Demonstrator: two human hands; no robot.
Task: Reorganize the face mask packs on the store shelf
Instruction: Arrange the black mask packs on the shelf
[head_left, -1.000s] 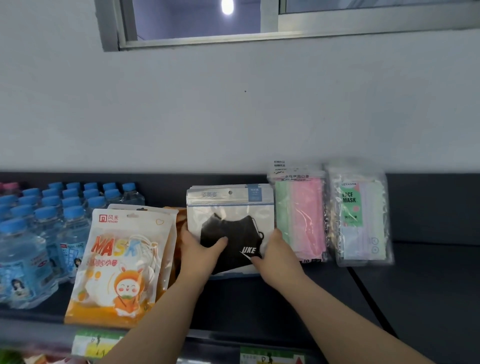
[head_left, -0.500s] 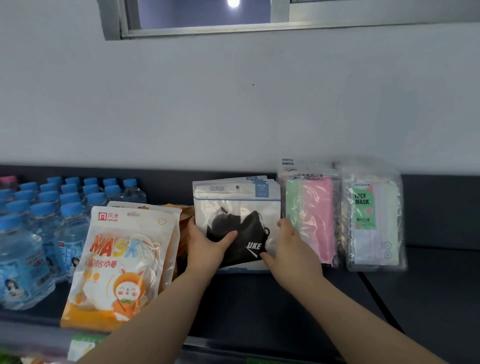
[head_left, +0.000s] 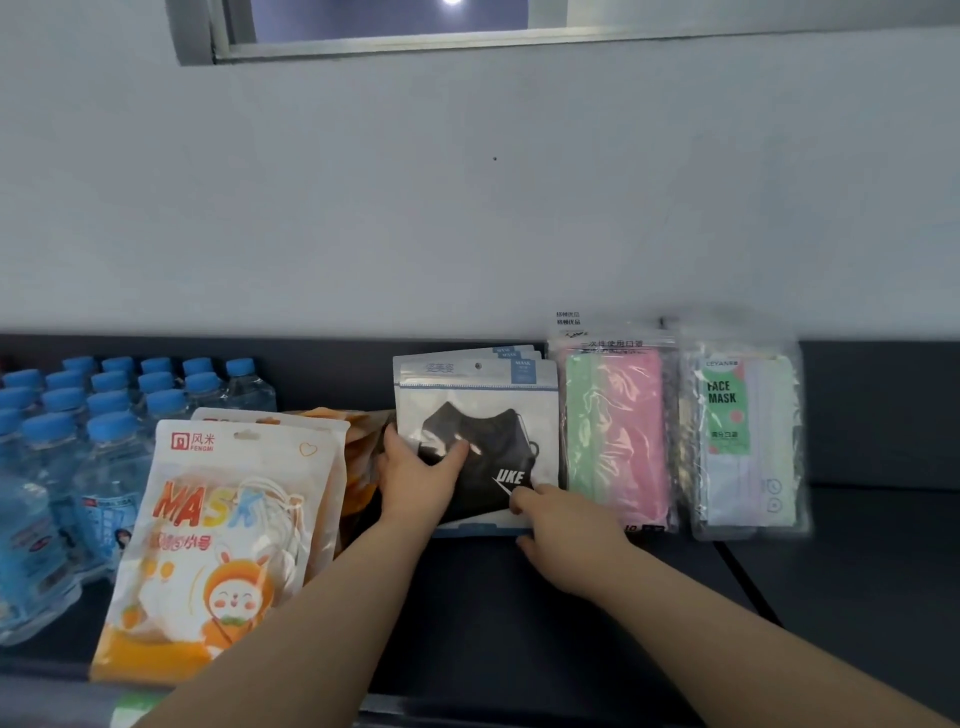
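Observation:
A stack of black mask packs (head_left: 483, 410) leans upright against the back of the dark shelf (head_left: 519, 613). My left hand (head_left: 421, 480) grips the stack's left edge, thumb across the front pack. My right hand (head_left: 566, 530) touches the stack's lower right corner with its fingertips. To the right stand a pink and green mask pack (head_left: 615, 431) and a clear "FACE MASK" pack (head_left: 748, 441). On the left, orange "MASK" packs (head_left: 228, 540) with a cartoon rabbit lean forward.
Water bottles (head_left: 104, 415) with blue caps fill the shelf's left end. The pale wall (head_left: 467, 208) rises behind the shelf, with a window frame (head_left: 363, 47) above. Price labels (head_left: 130, 712) sit along the front edge. Bare shelf lies at the right.
The black mask stack has shifted right, up against the pink and green pack. My right hand slid from the stack's right edge down to its lower right corner.

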